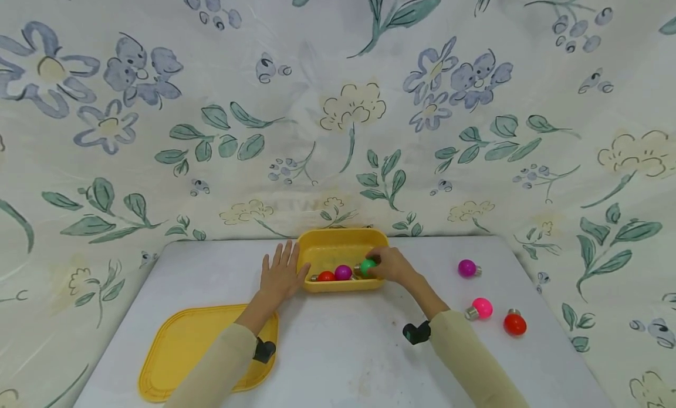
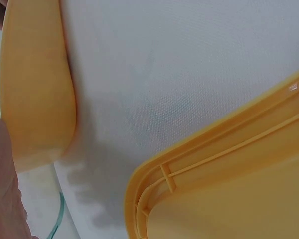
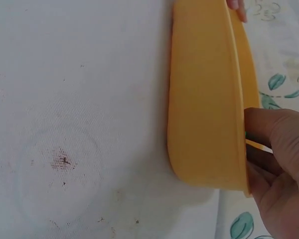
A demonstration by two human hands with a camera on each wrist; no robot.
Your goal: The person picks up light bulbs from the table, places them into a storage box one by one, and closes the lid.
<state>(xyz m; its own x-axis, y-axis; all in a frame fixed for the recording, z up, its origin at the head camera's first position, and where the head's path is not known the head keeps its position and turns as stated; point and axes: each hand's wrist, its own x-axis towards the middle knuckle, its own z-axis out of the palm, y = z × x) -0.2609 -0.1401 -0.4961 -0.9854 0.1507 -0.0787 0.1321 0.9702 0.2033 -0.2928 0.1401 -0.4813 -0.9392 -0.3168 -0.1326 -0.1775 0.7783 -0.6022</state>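
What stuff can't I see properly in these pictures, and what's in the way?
Green bulb, head view: partly covered by the right hand.
Red bulb and purple bulb in the yellow box, left wrist view: hidden by the box's wall.
Yellow lid, head view: partly behind the left sleeve.
Left hand, left wrist view: cut off by the left edge.

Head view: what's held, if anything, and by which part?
The right hand holds the green bulb by its round globe; the left hand, fingers straight, touches the yellow bin.
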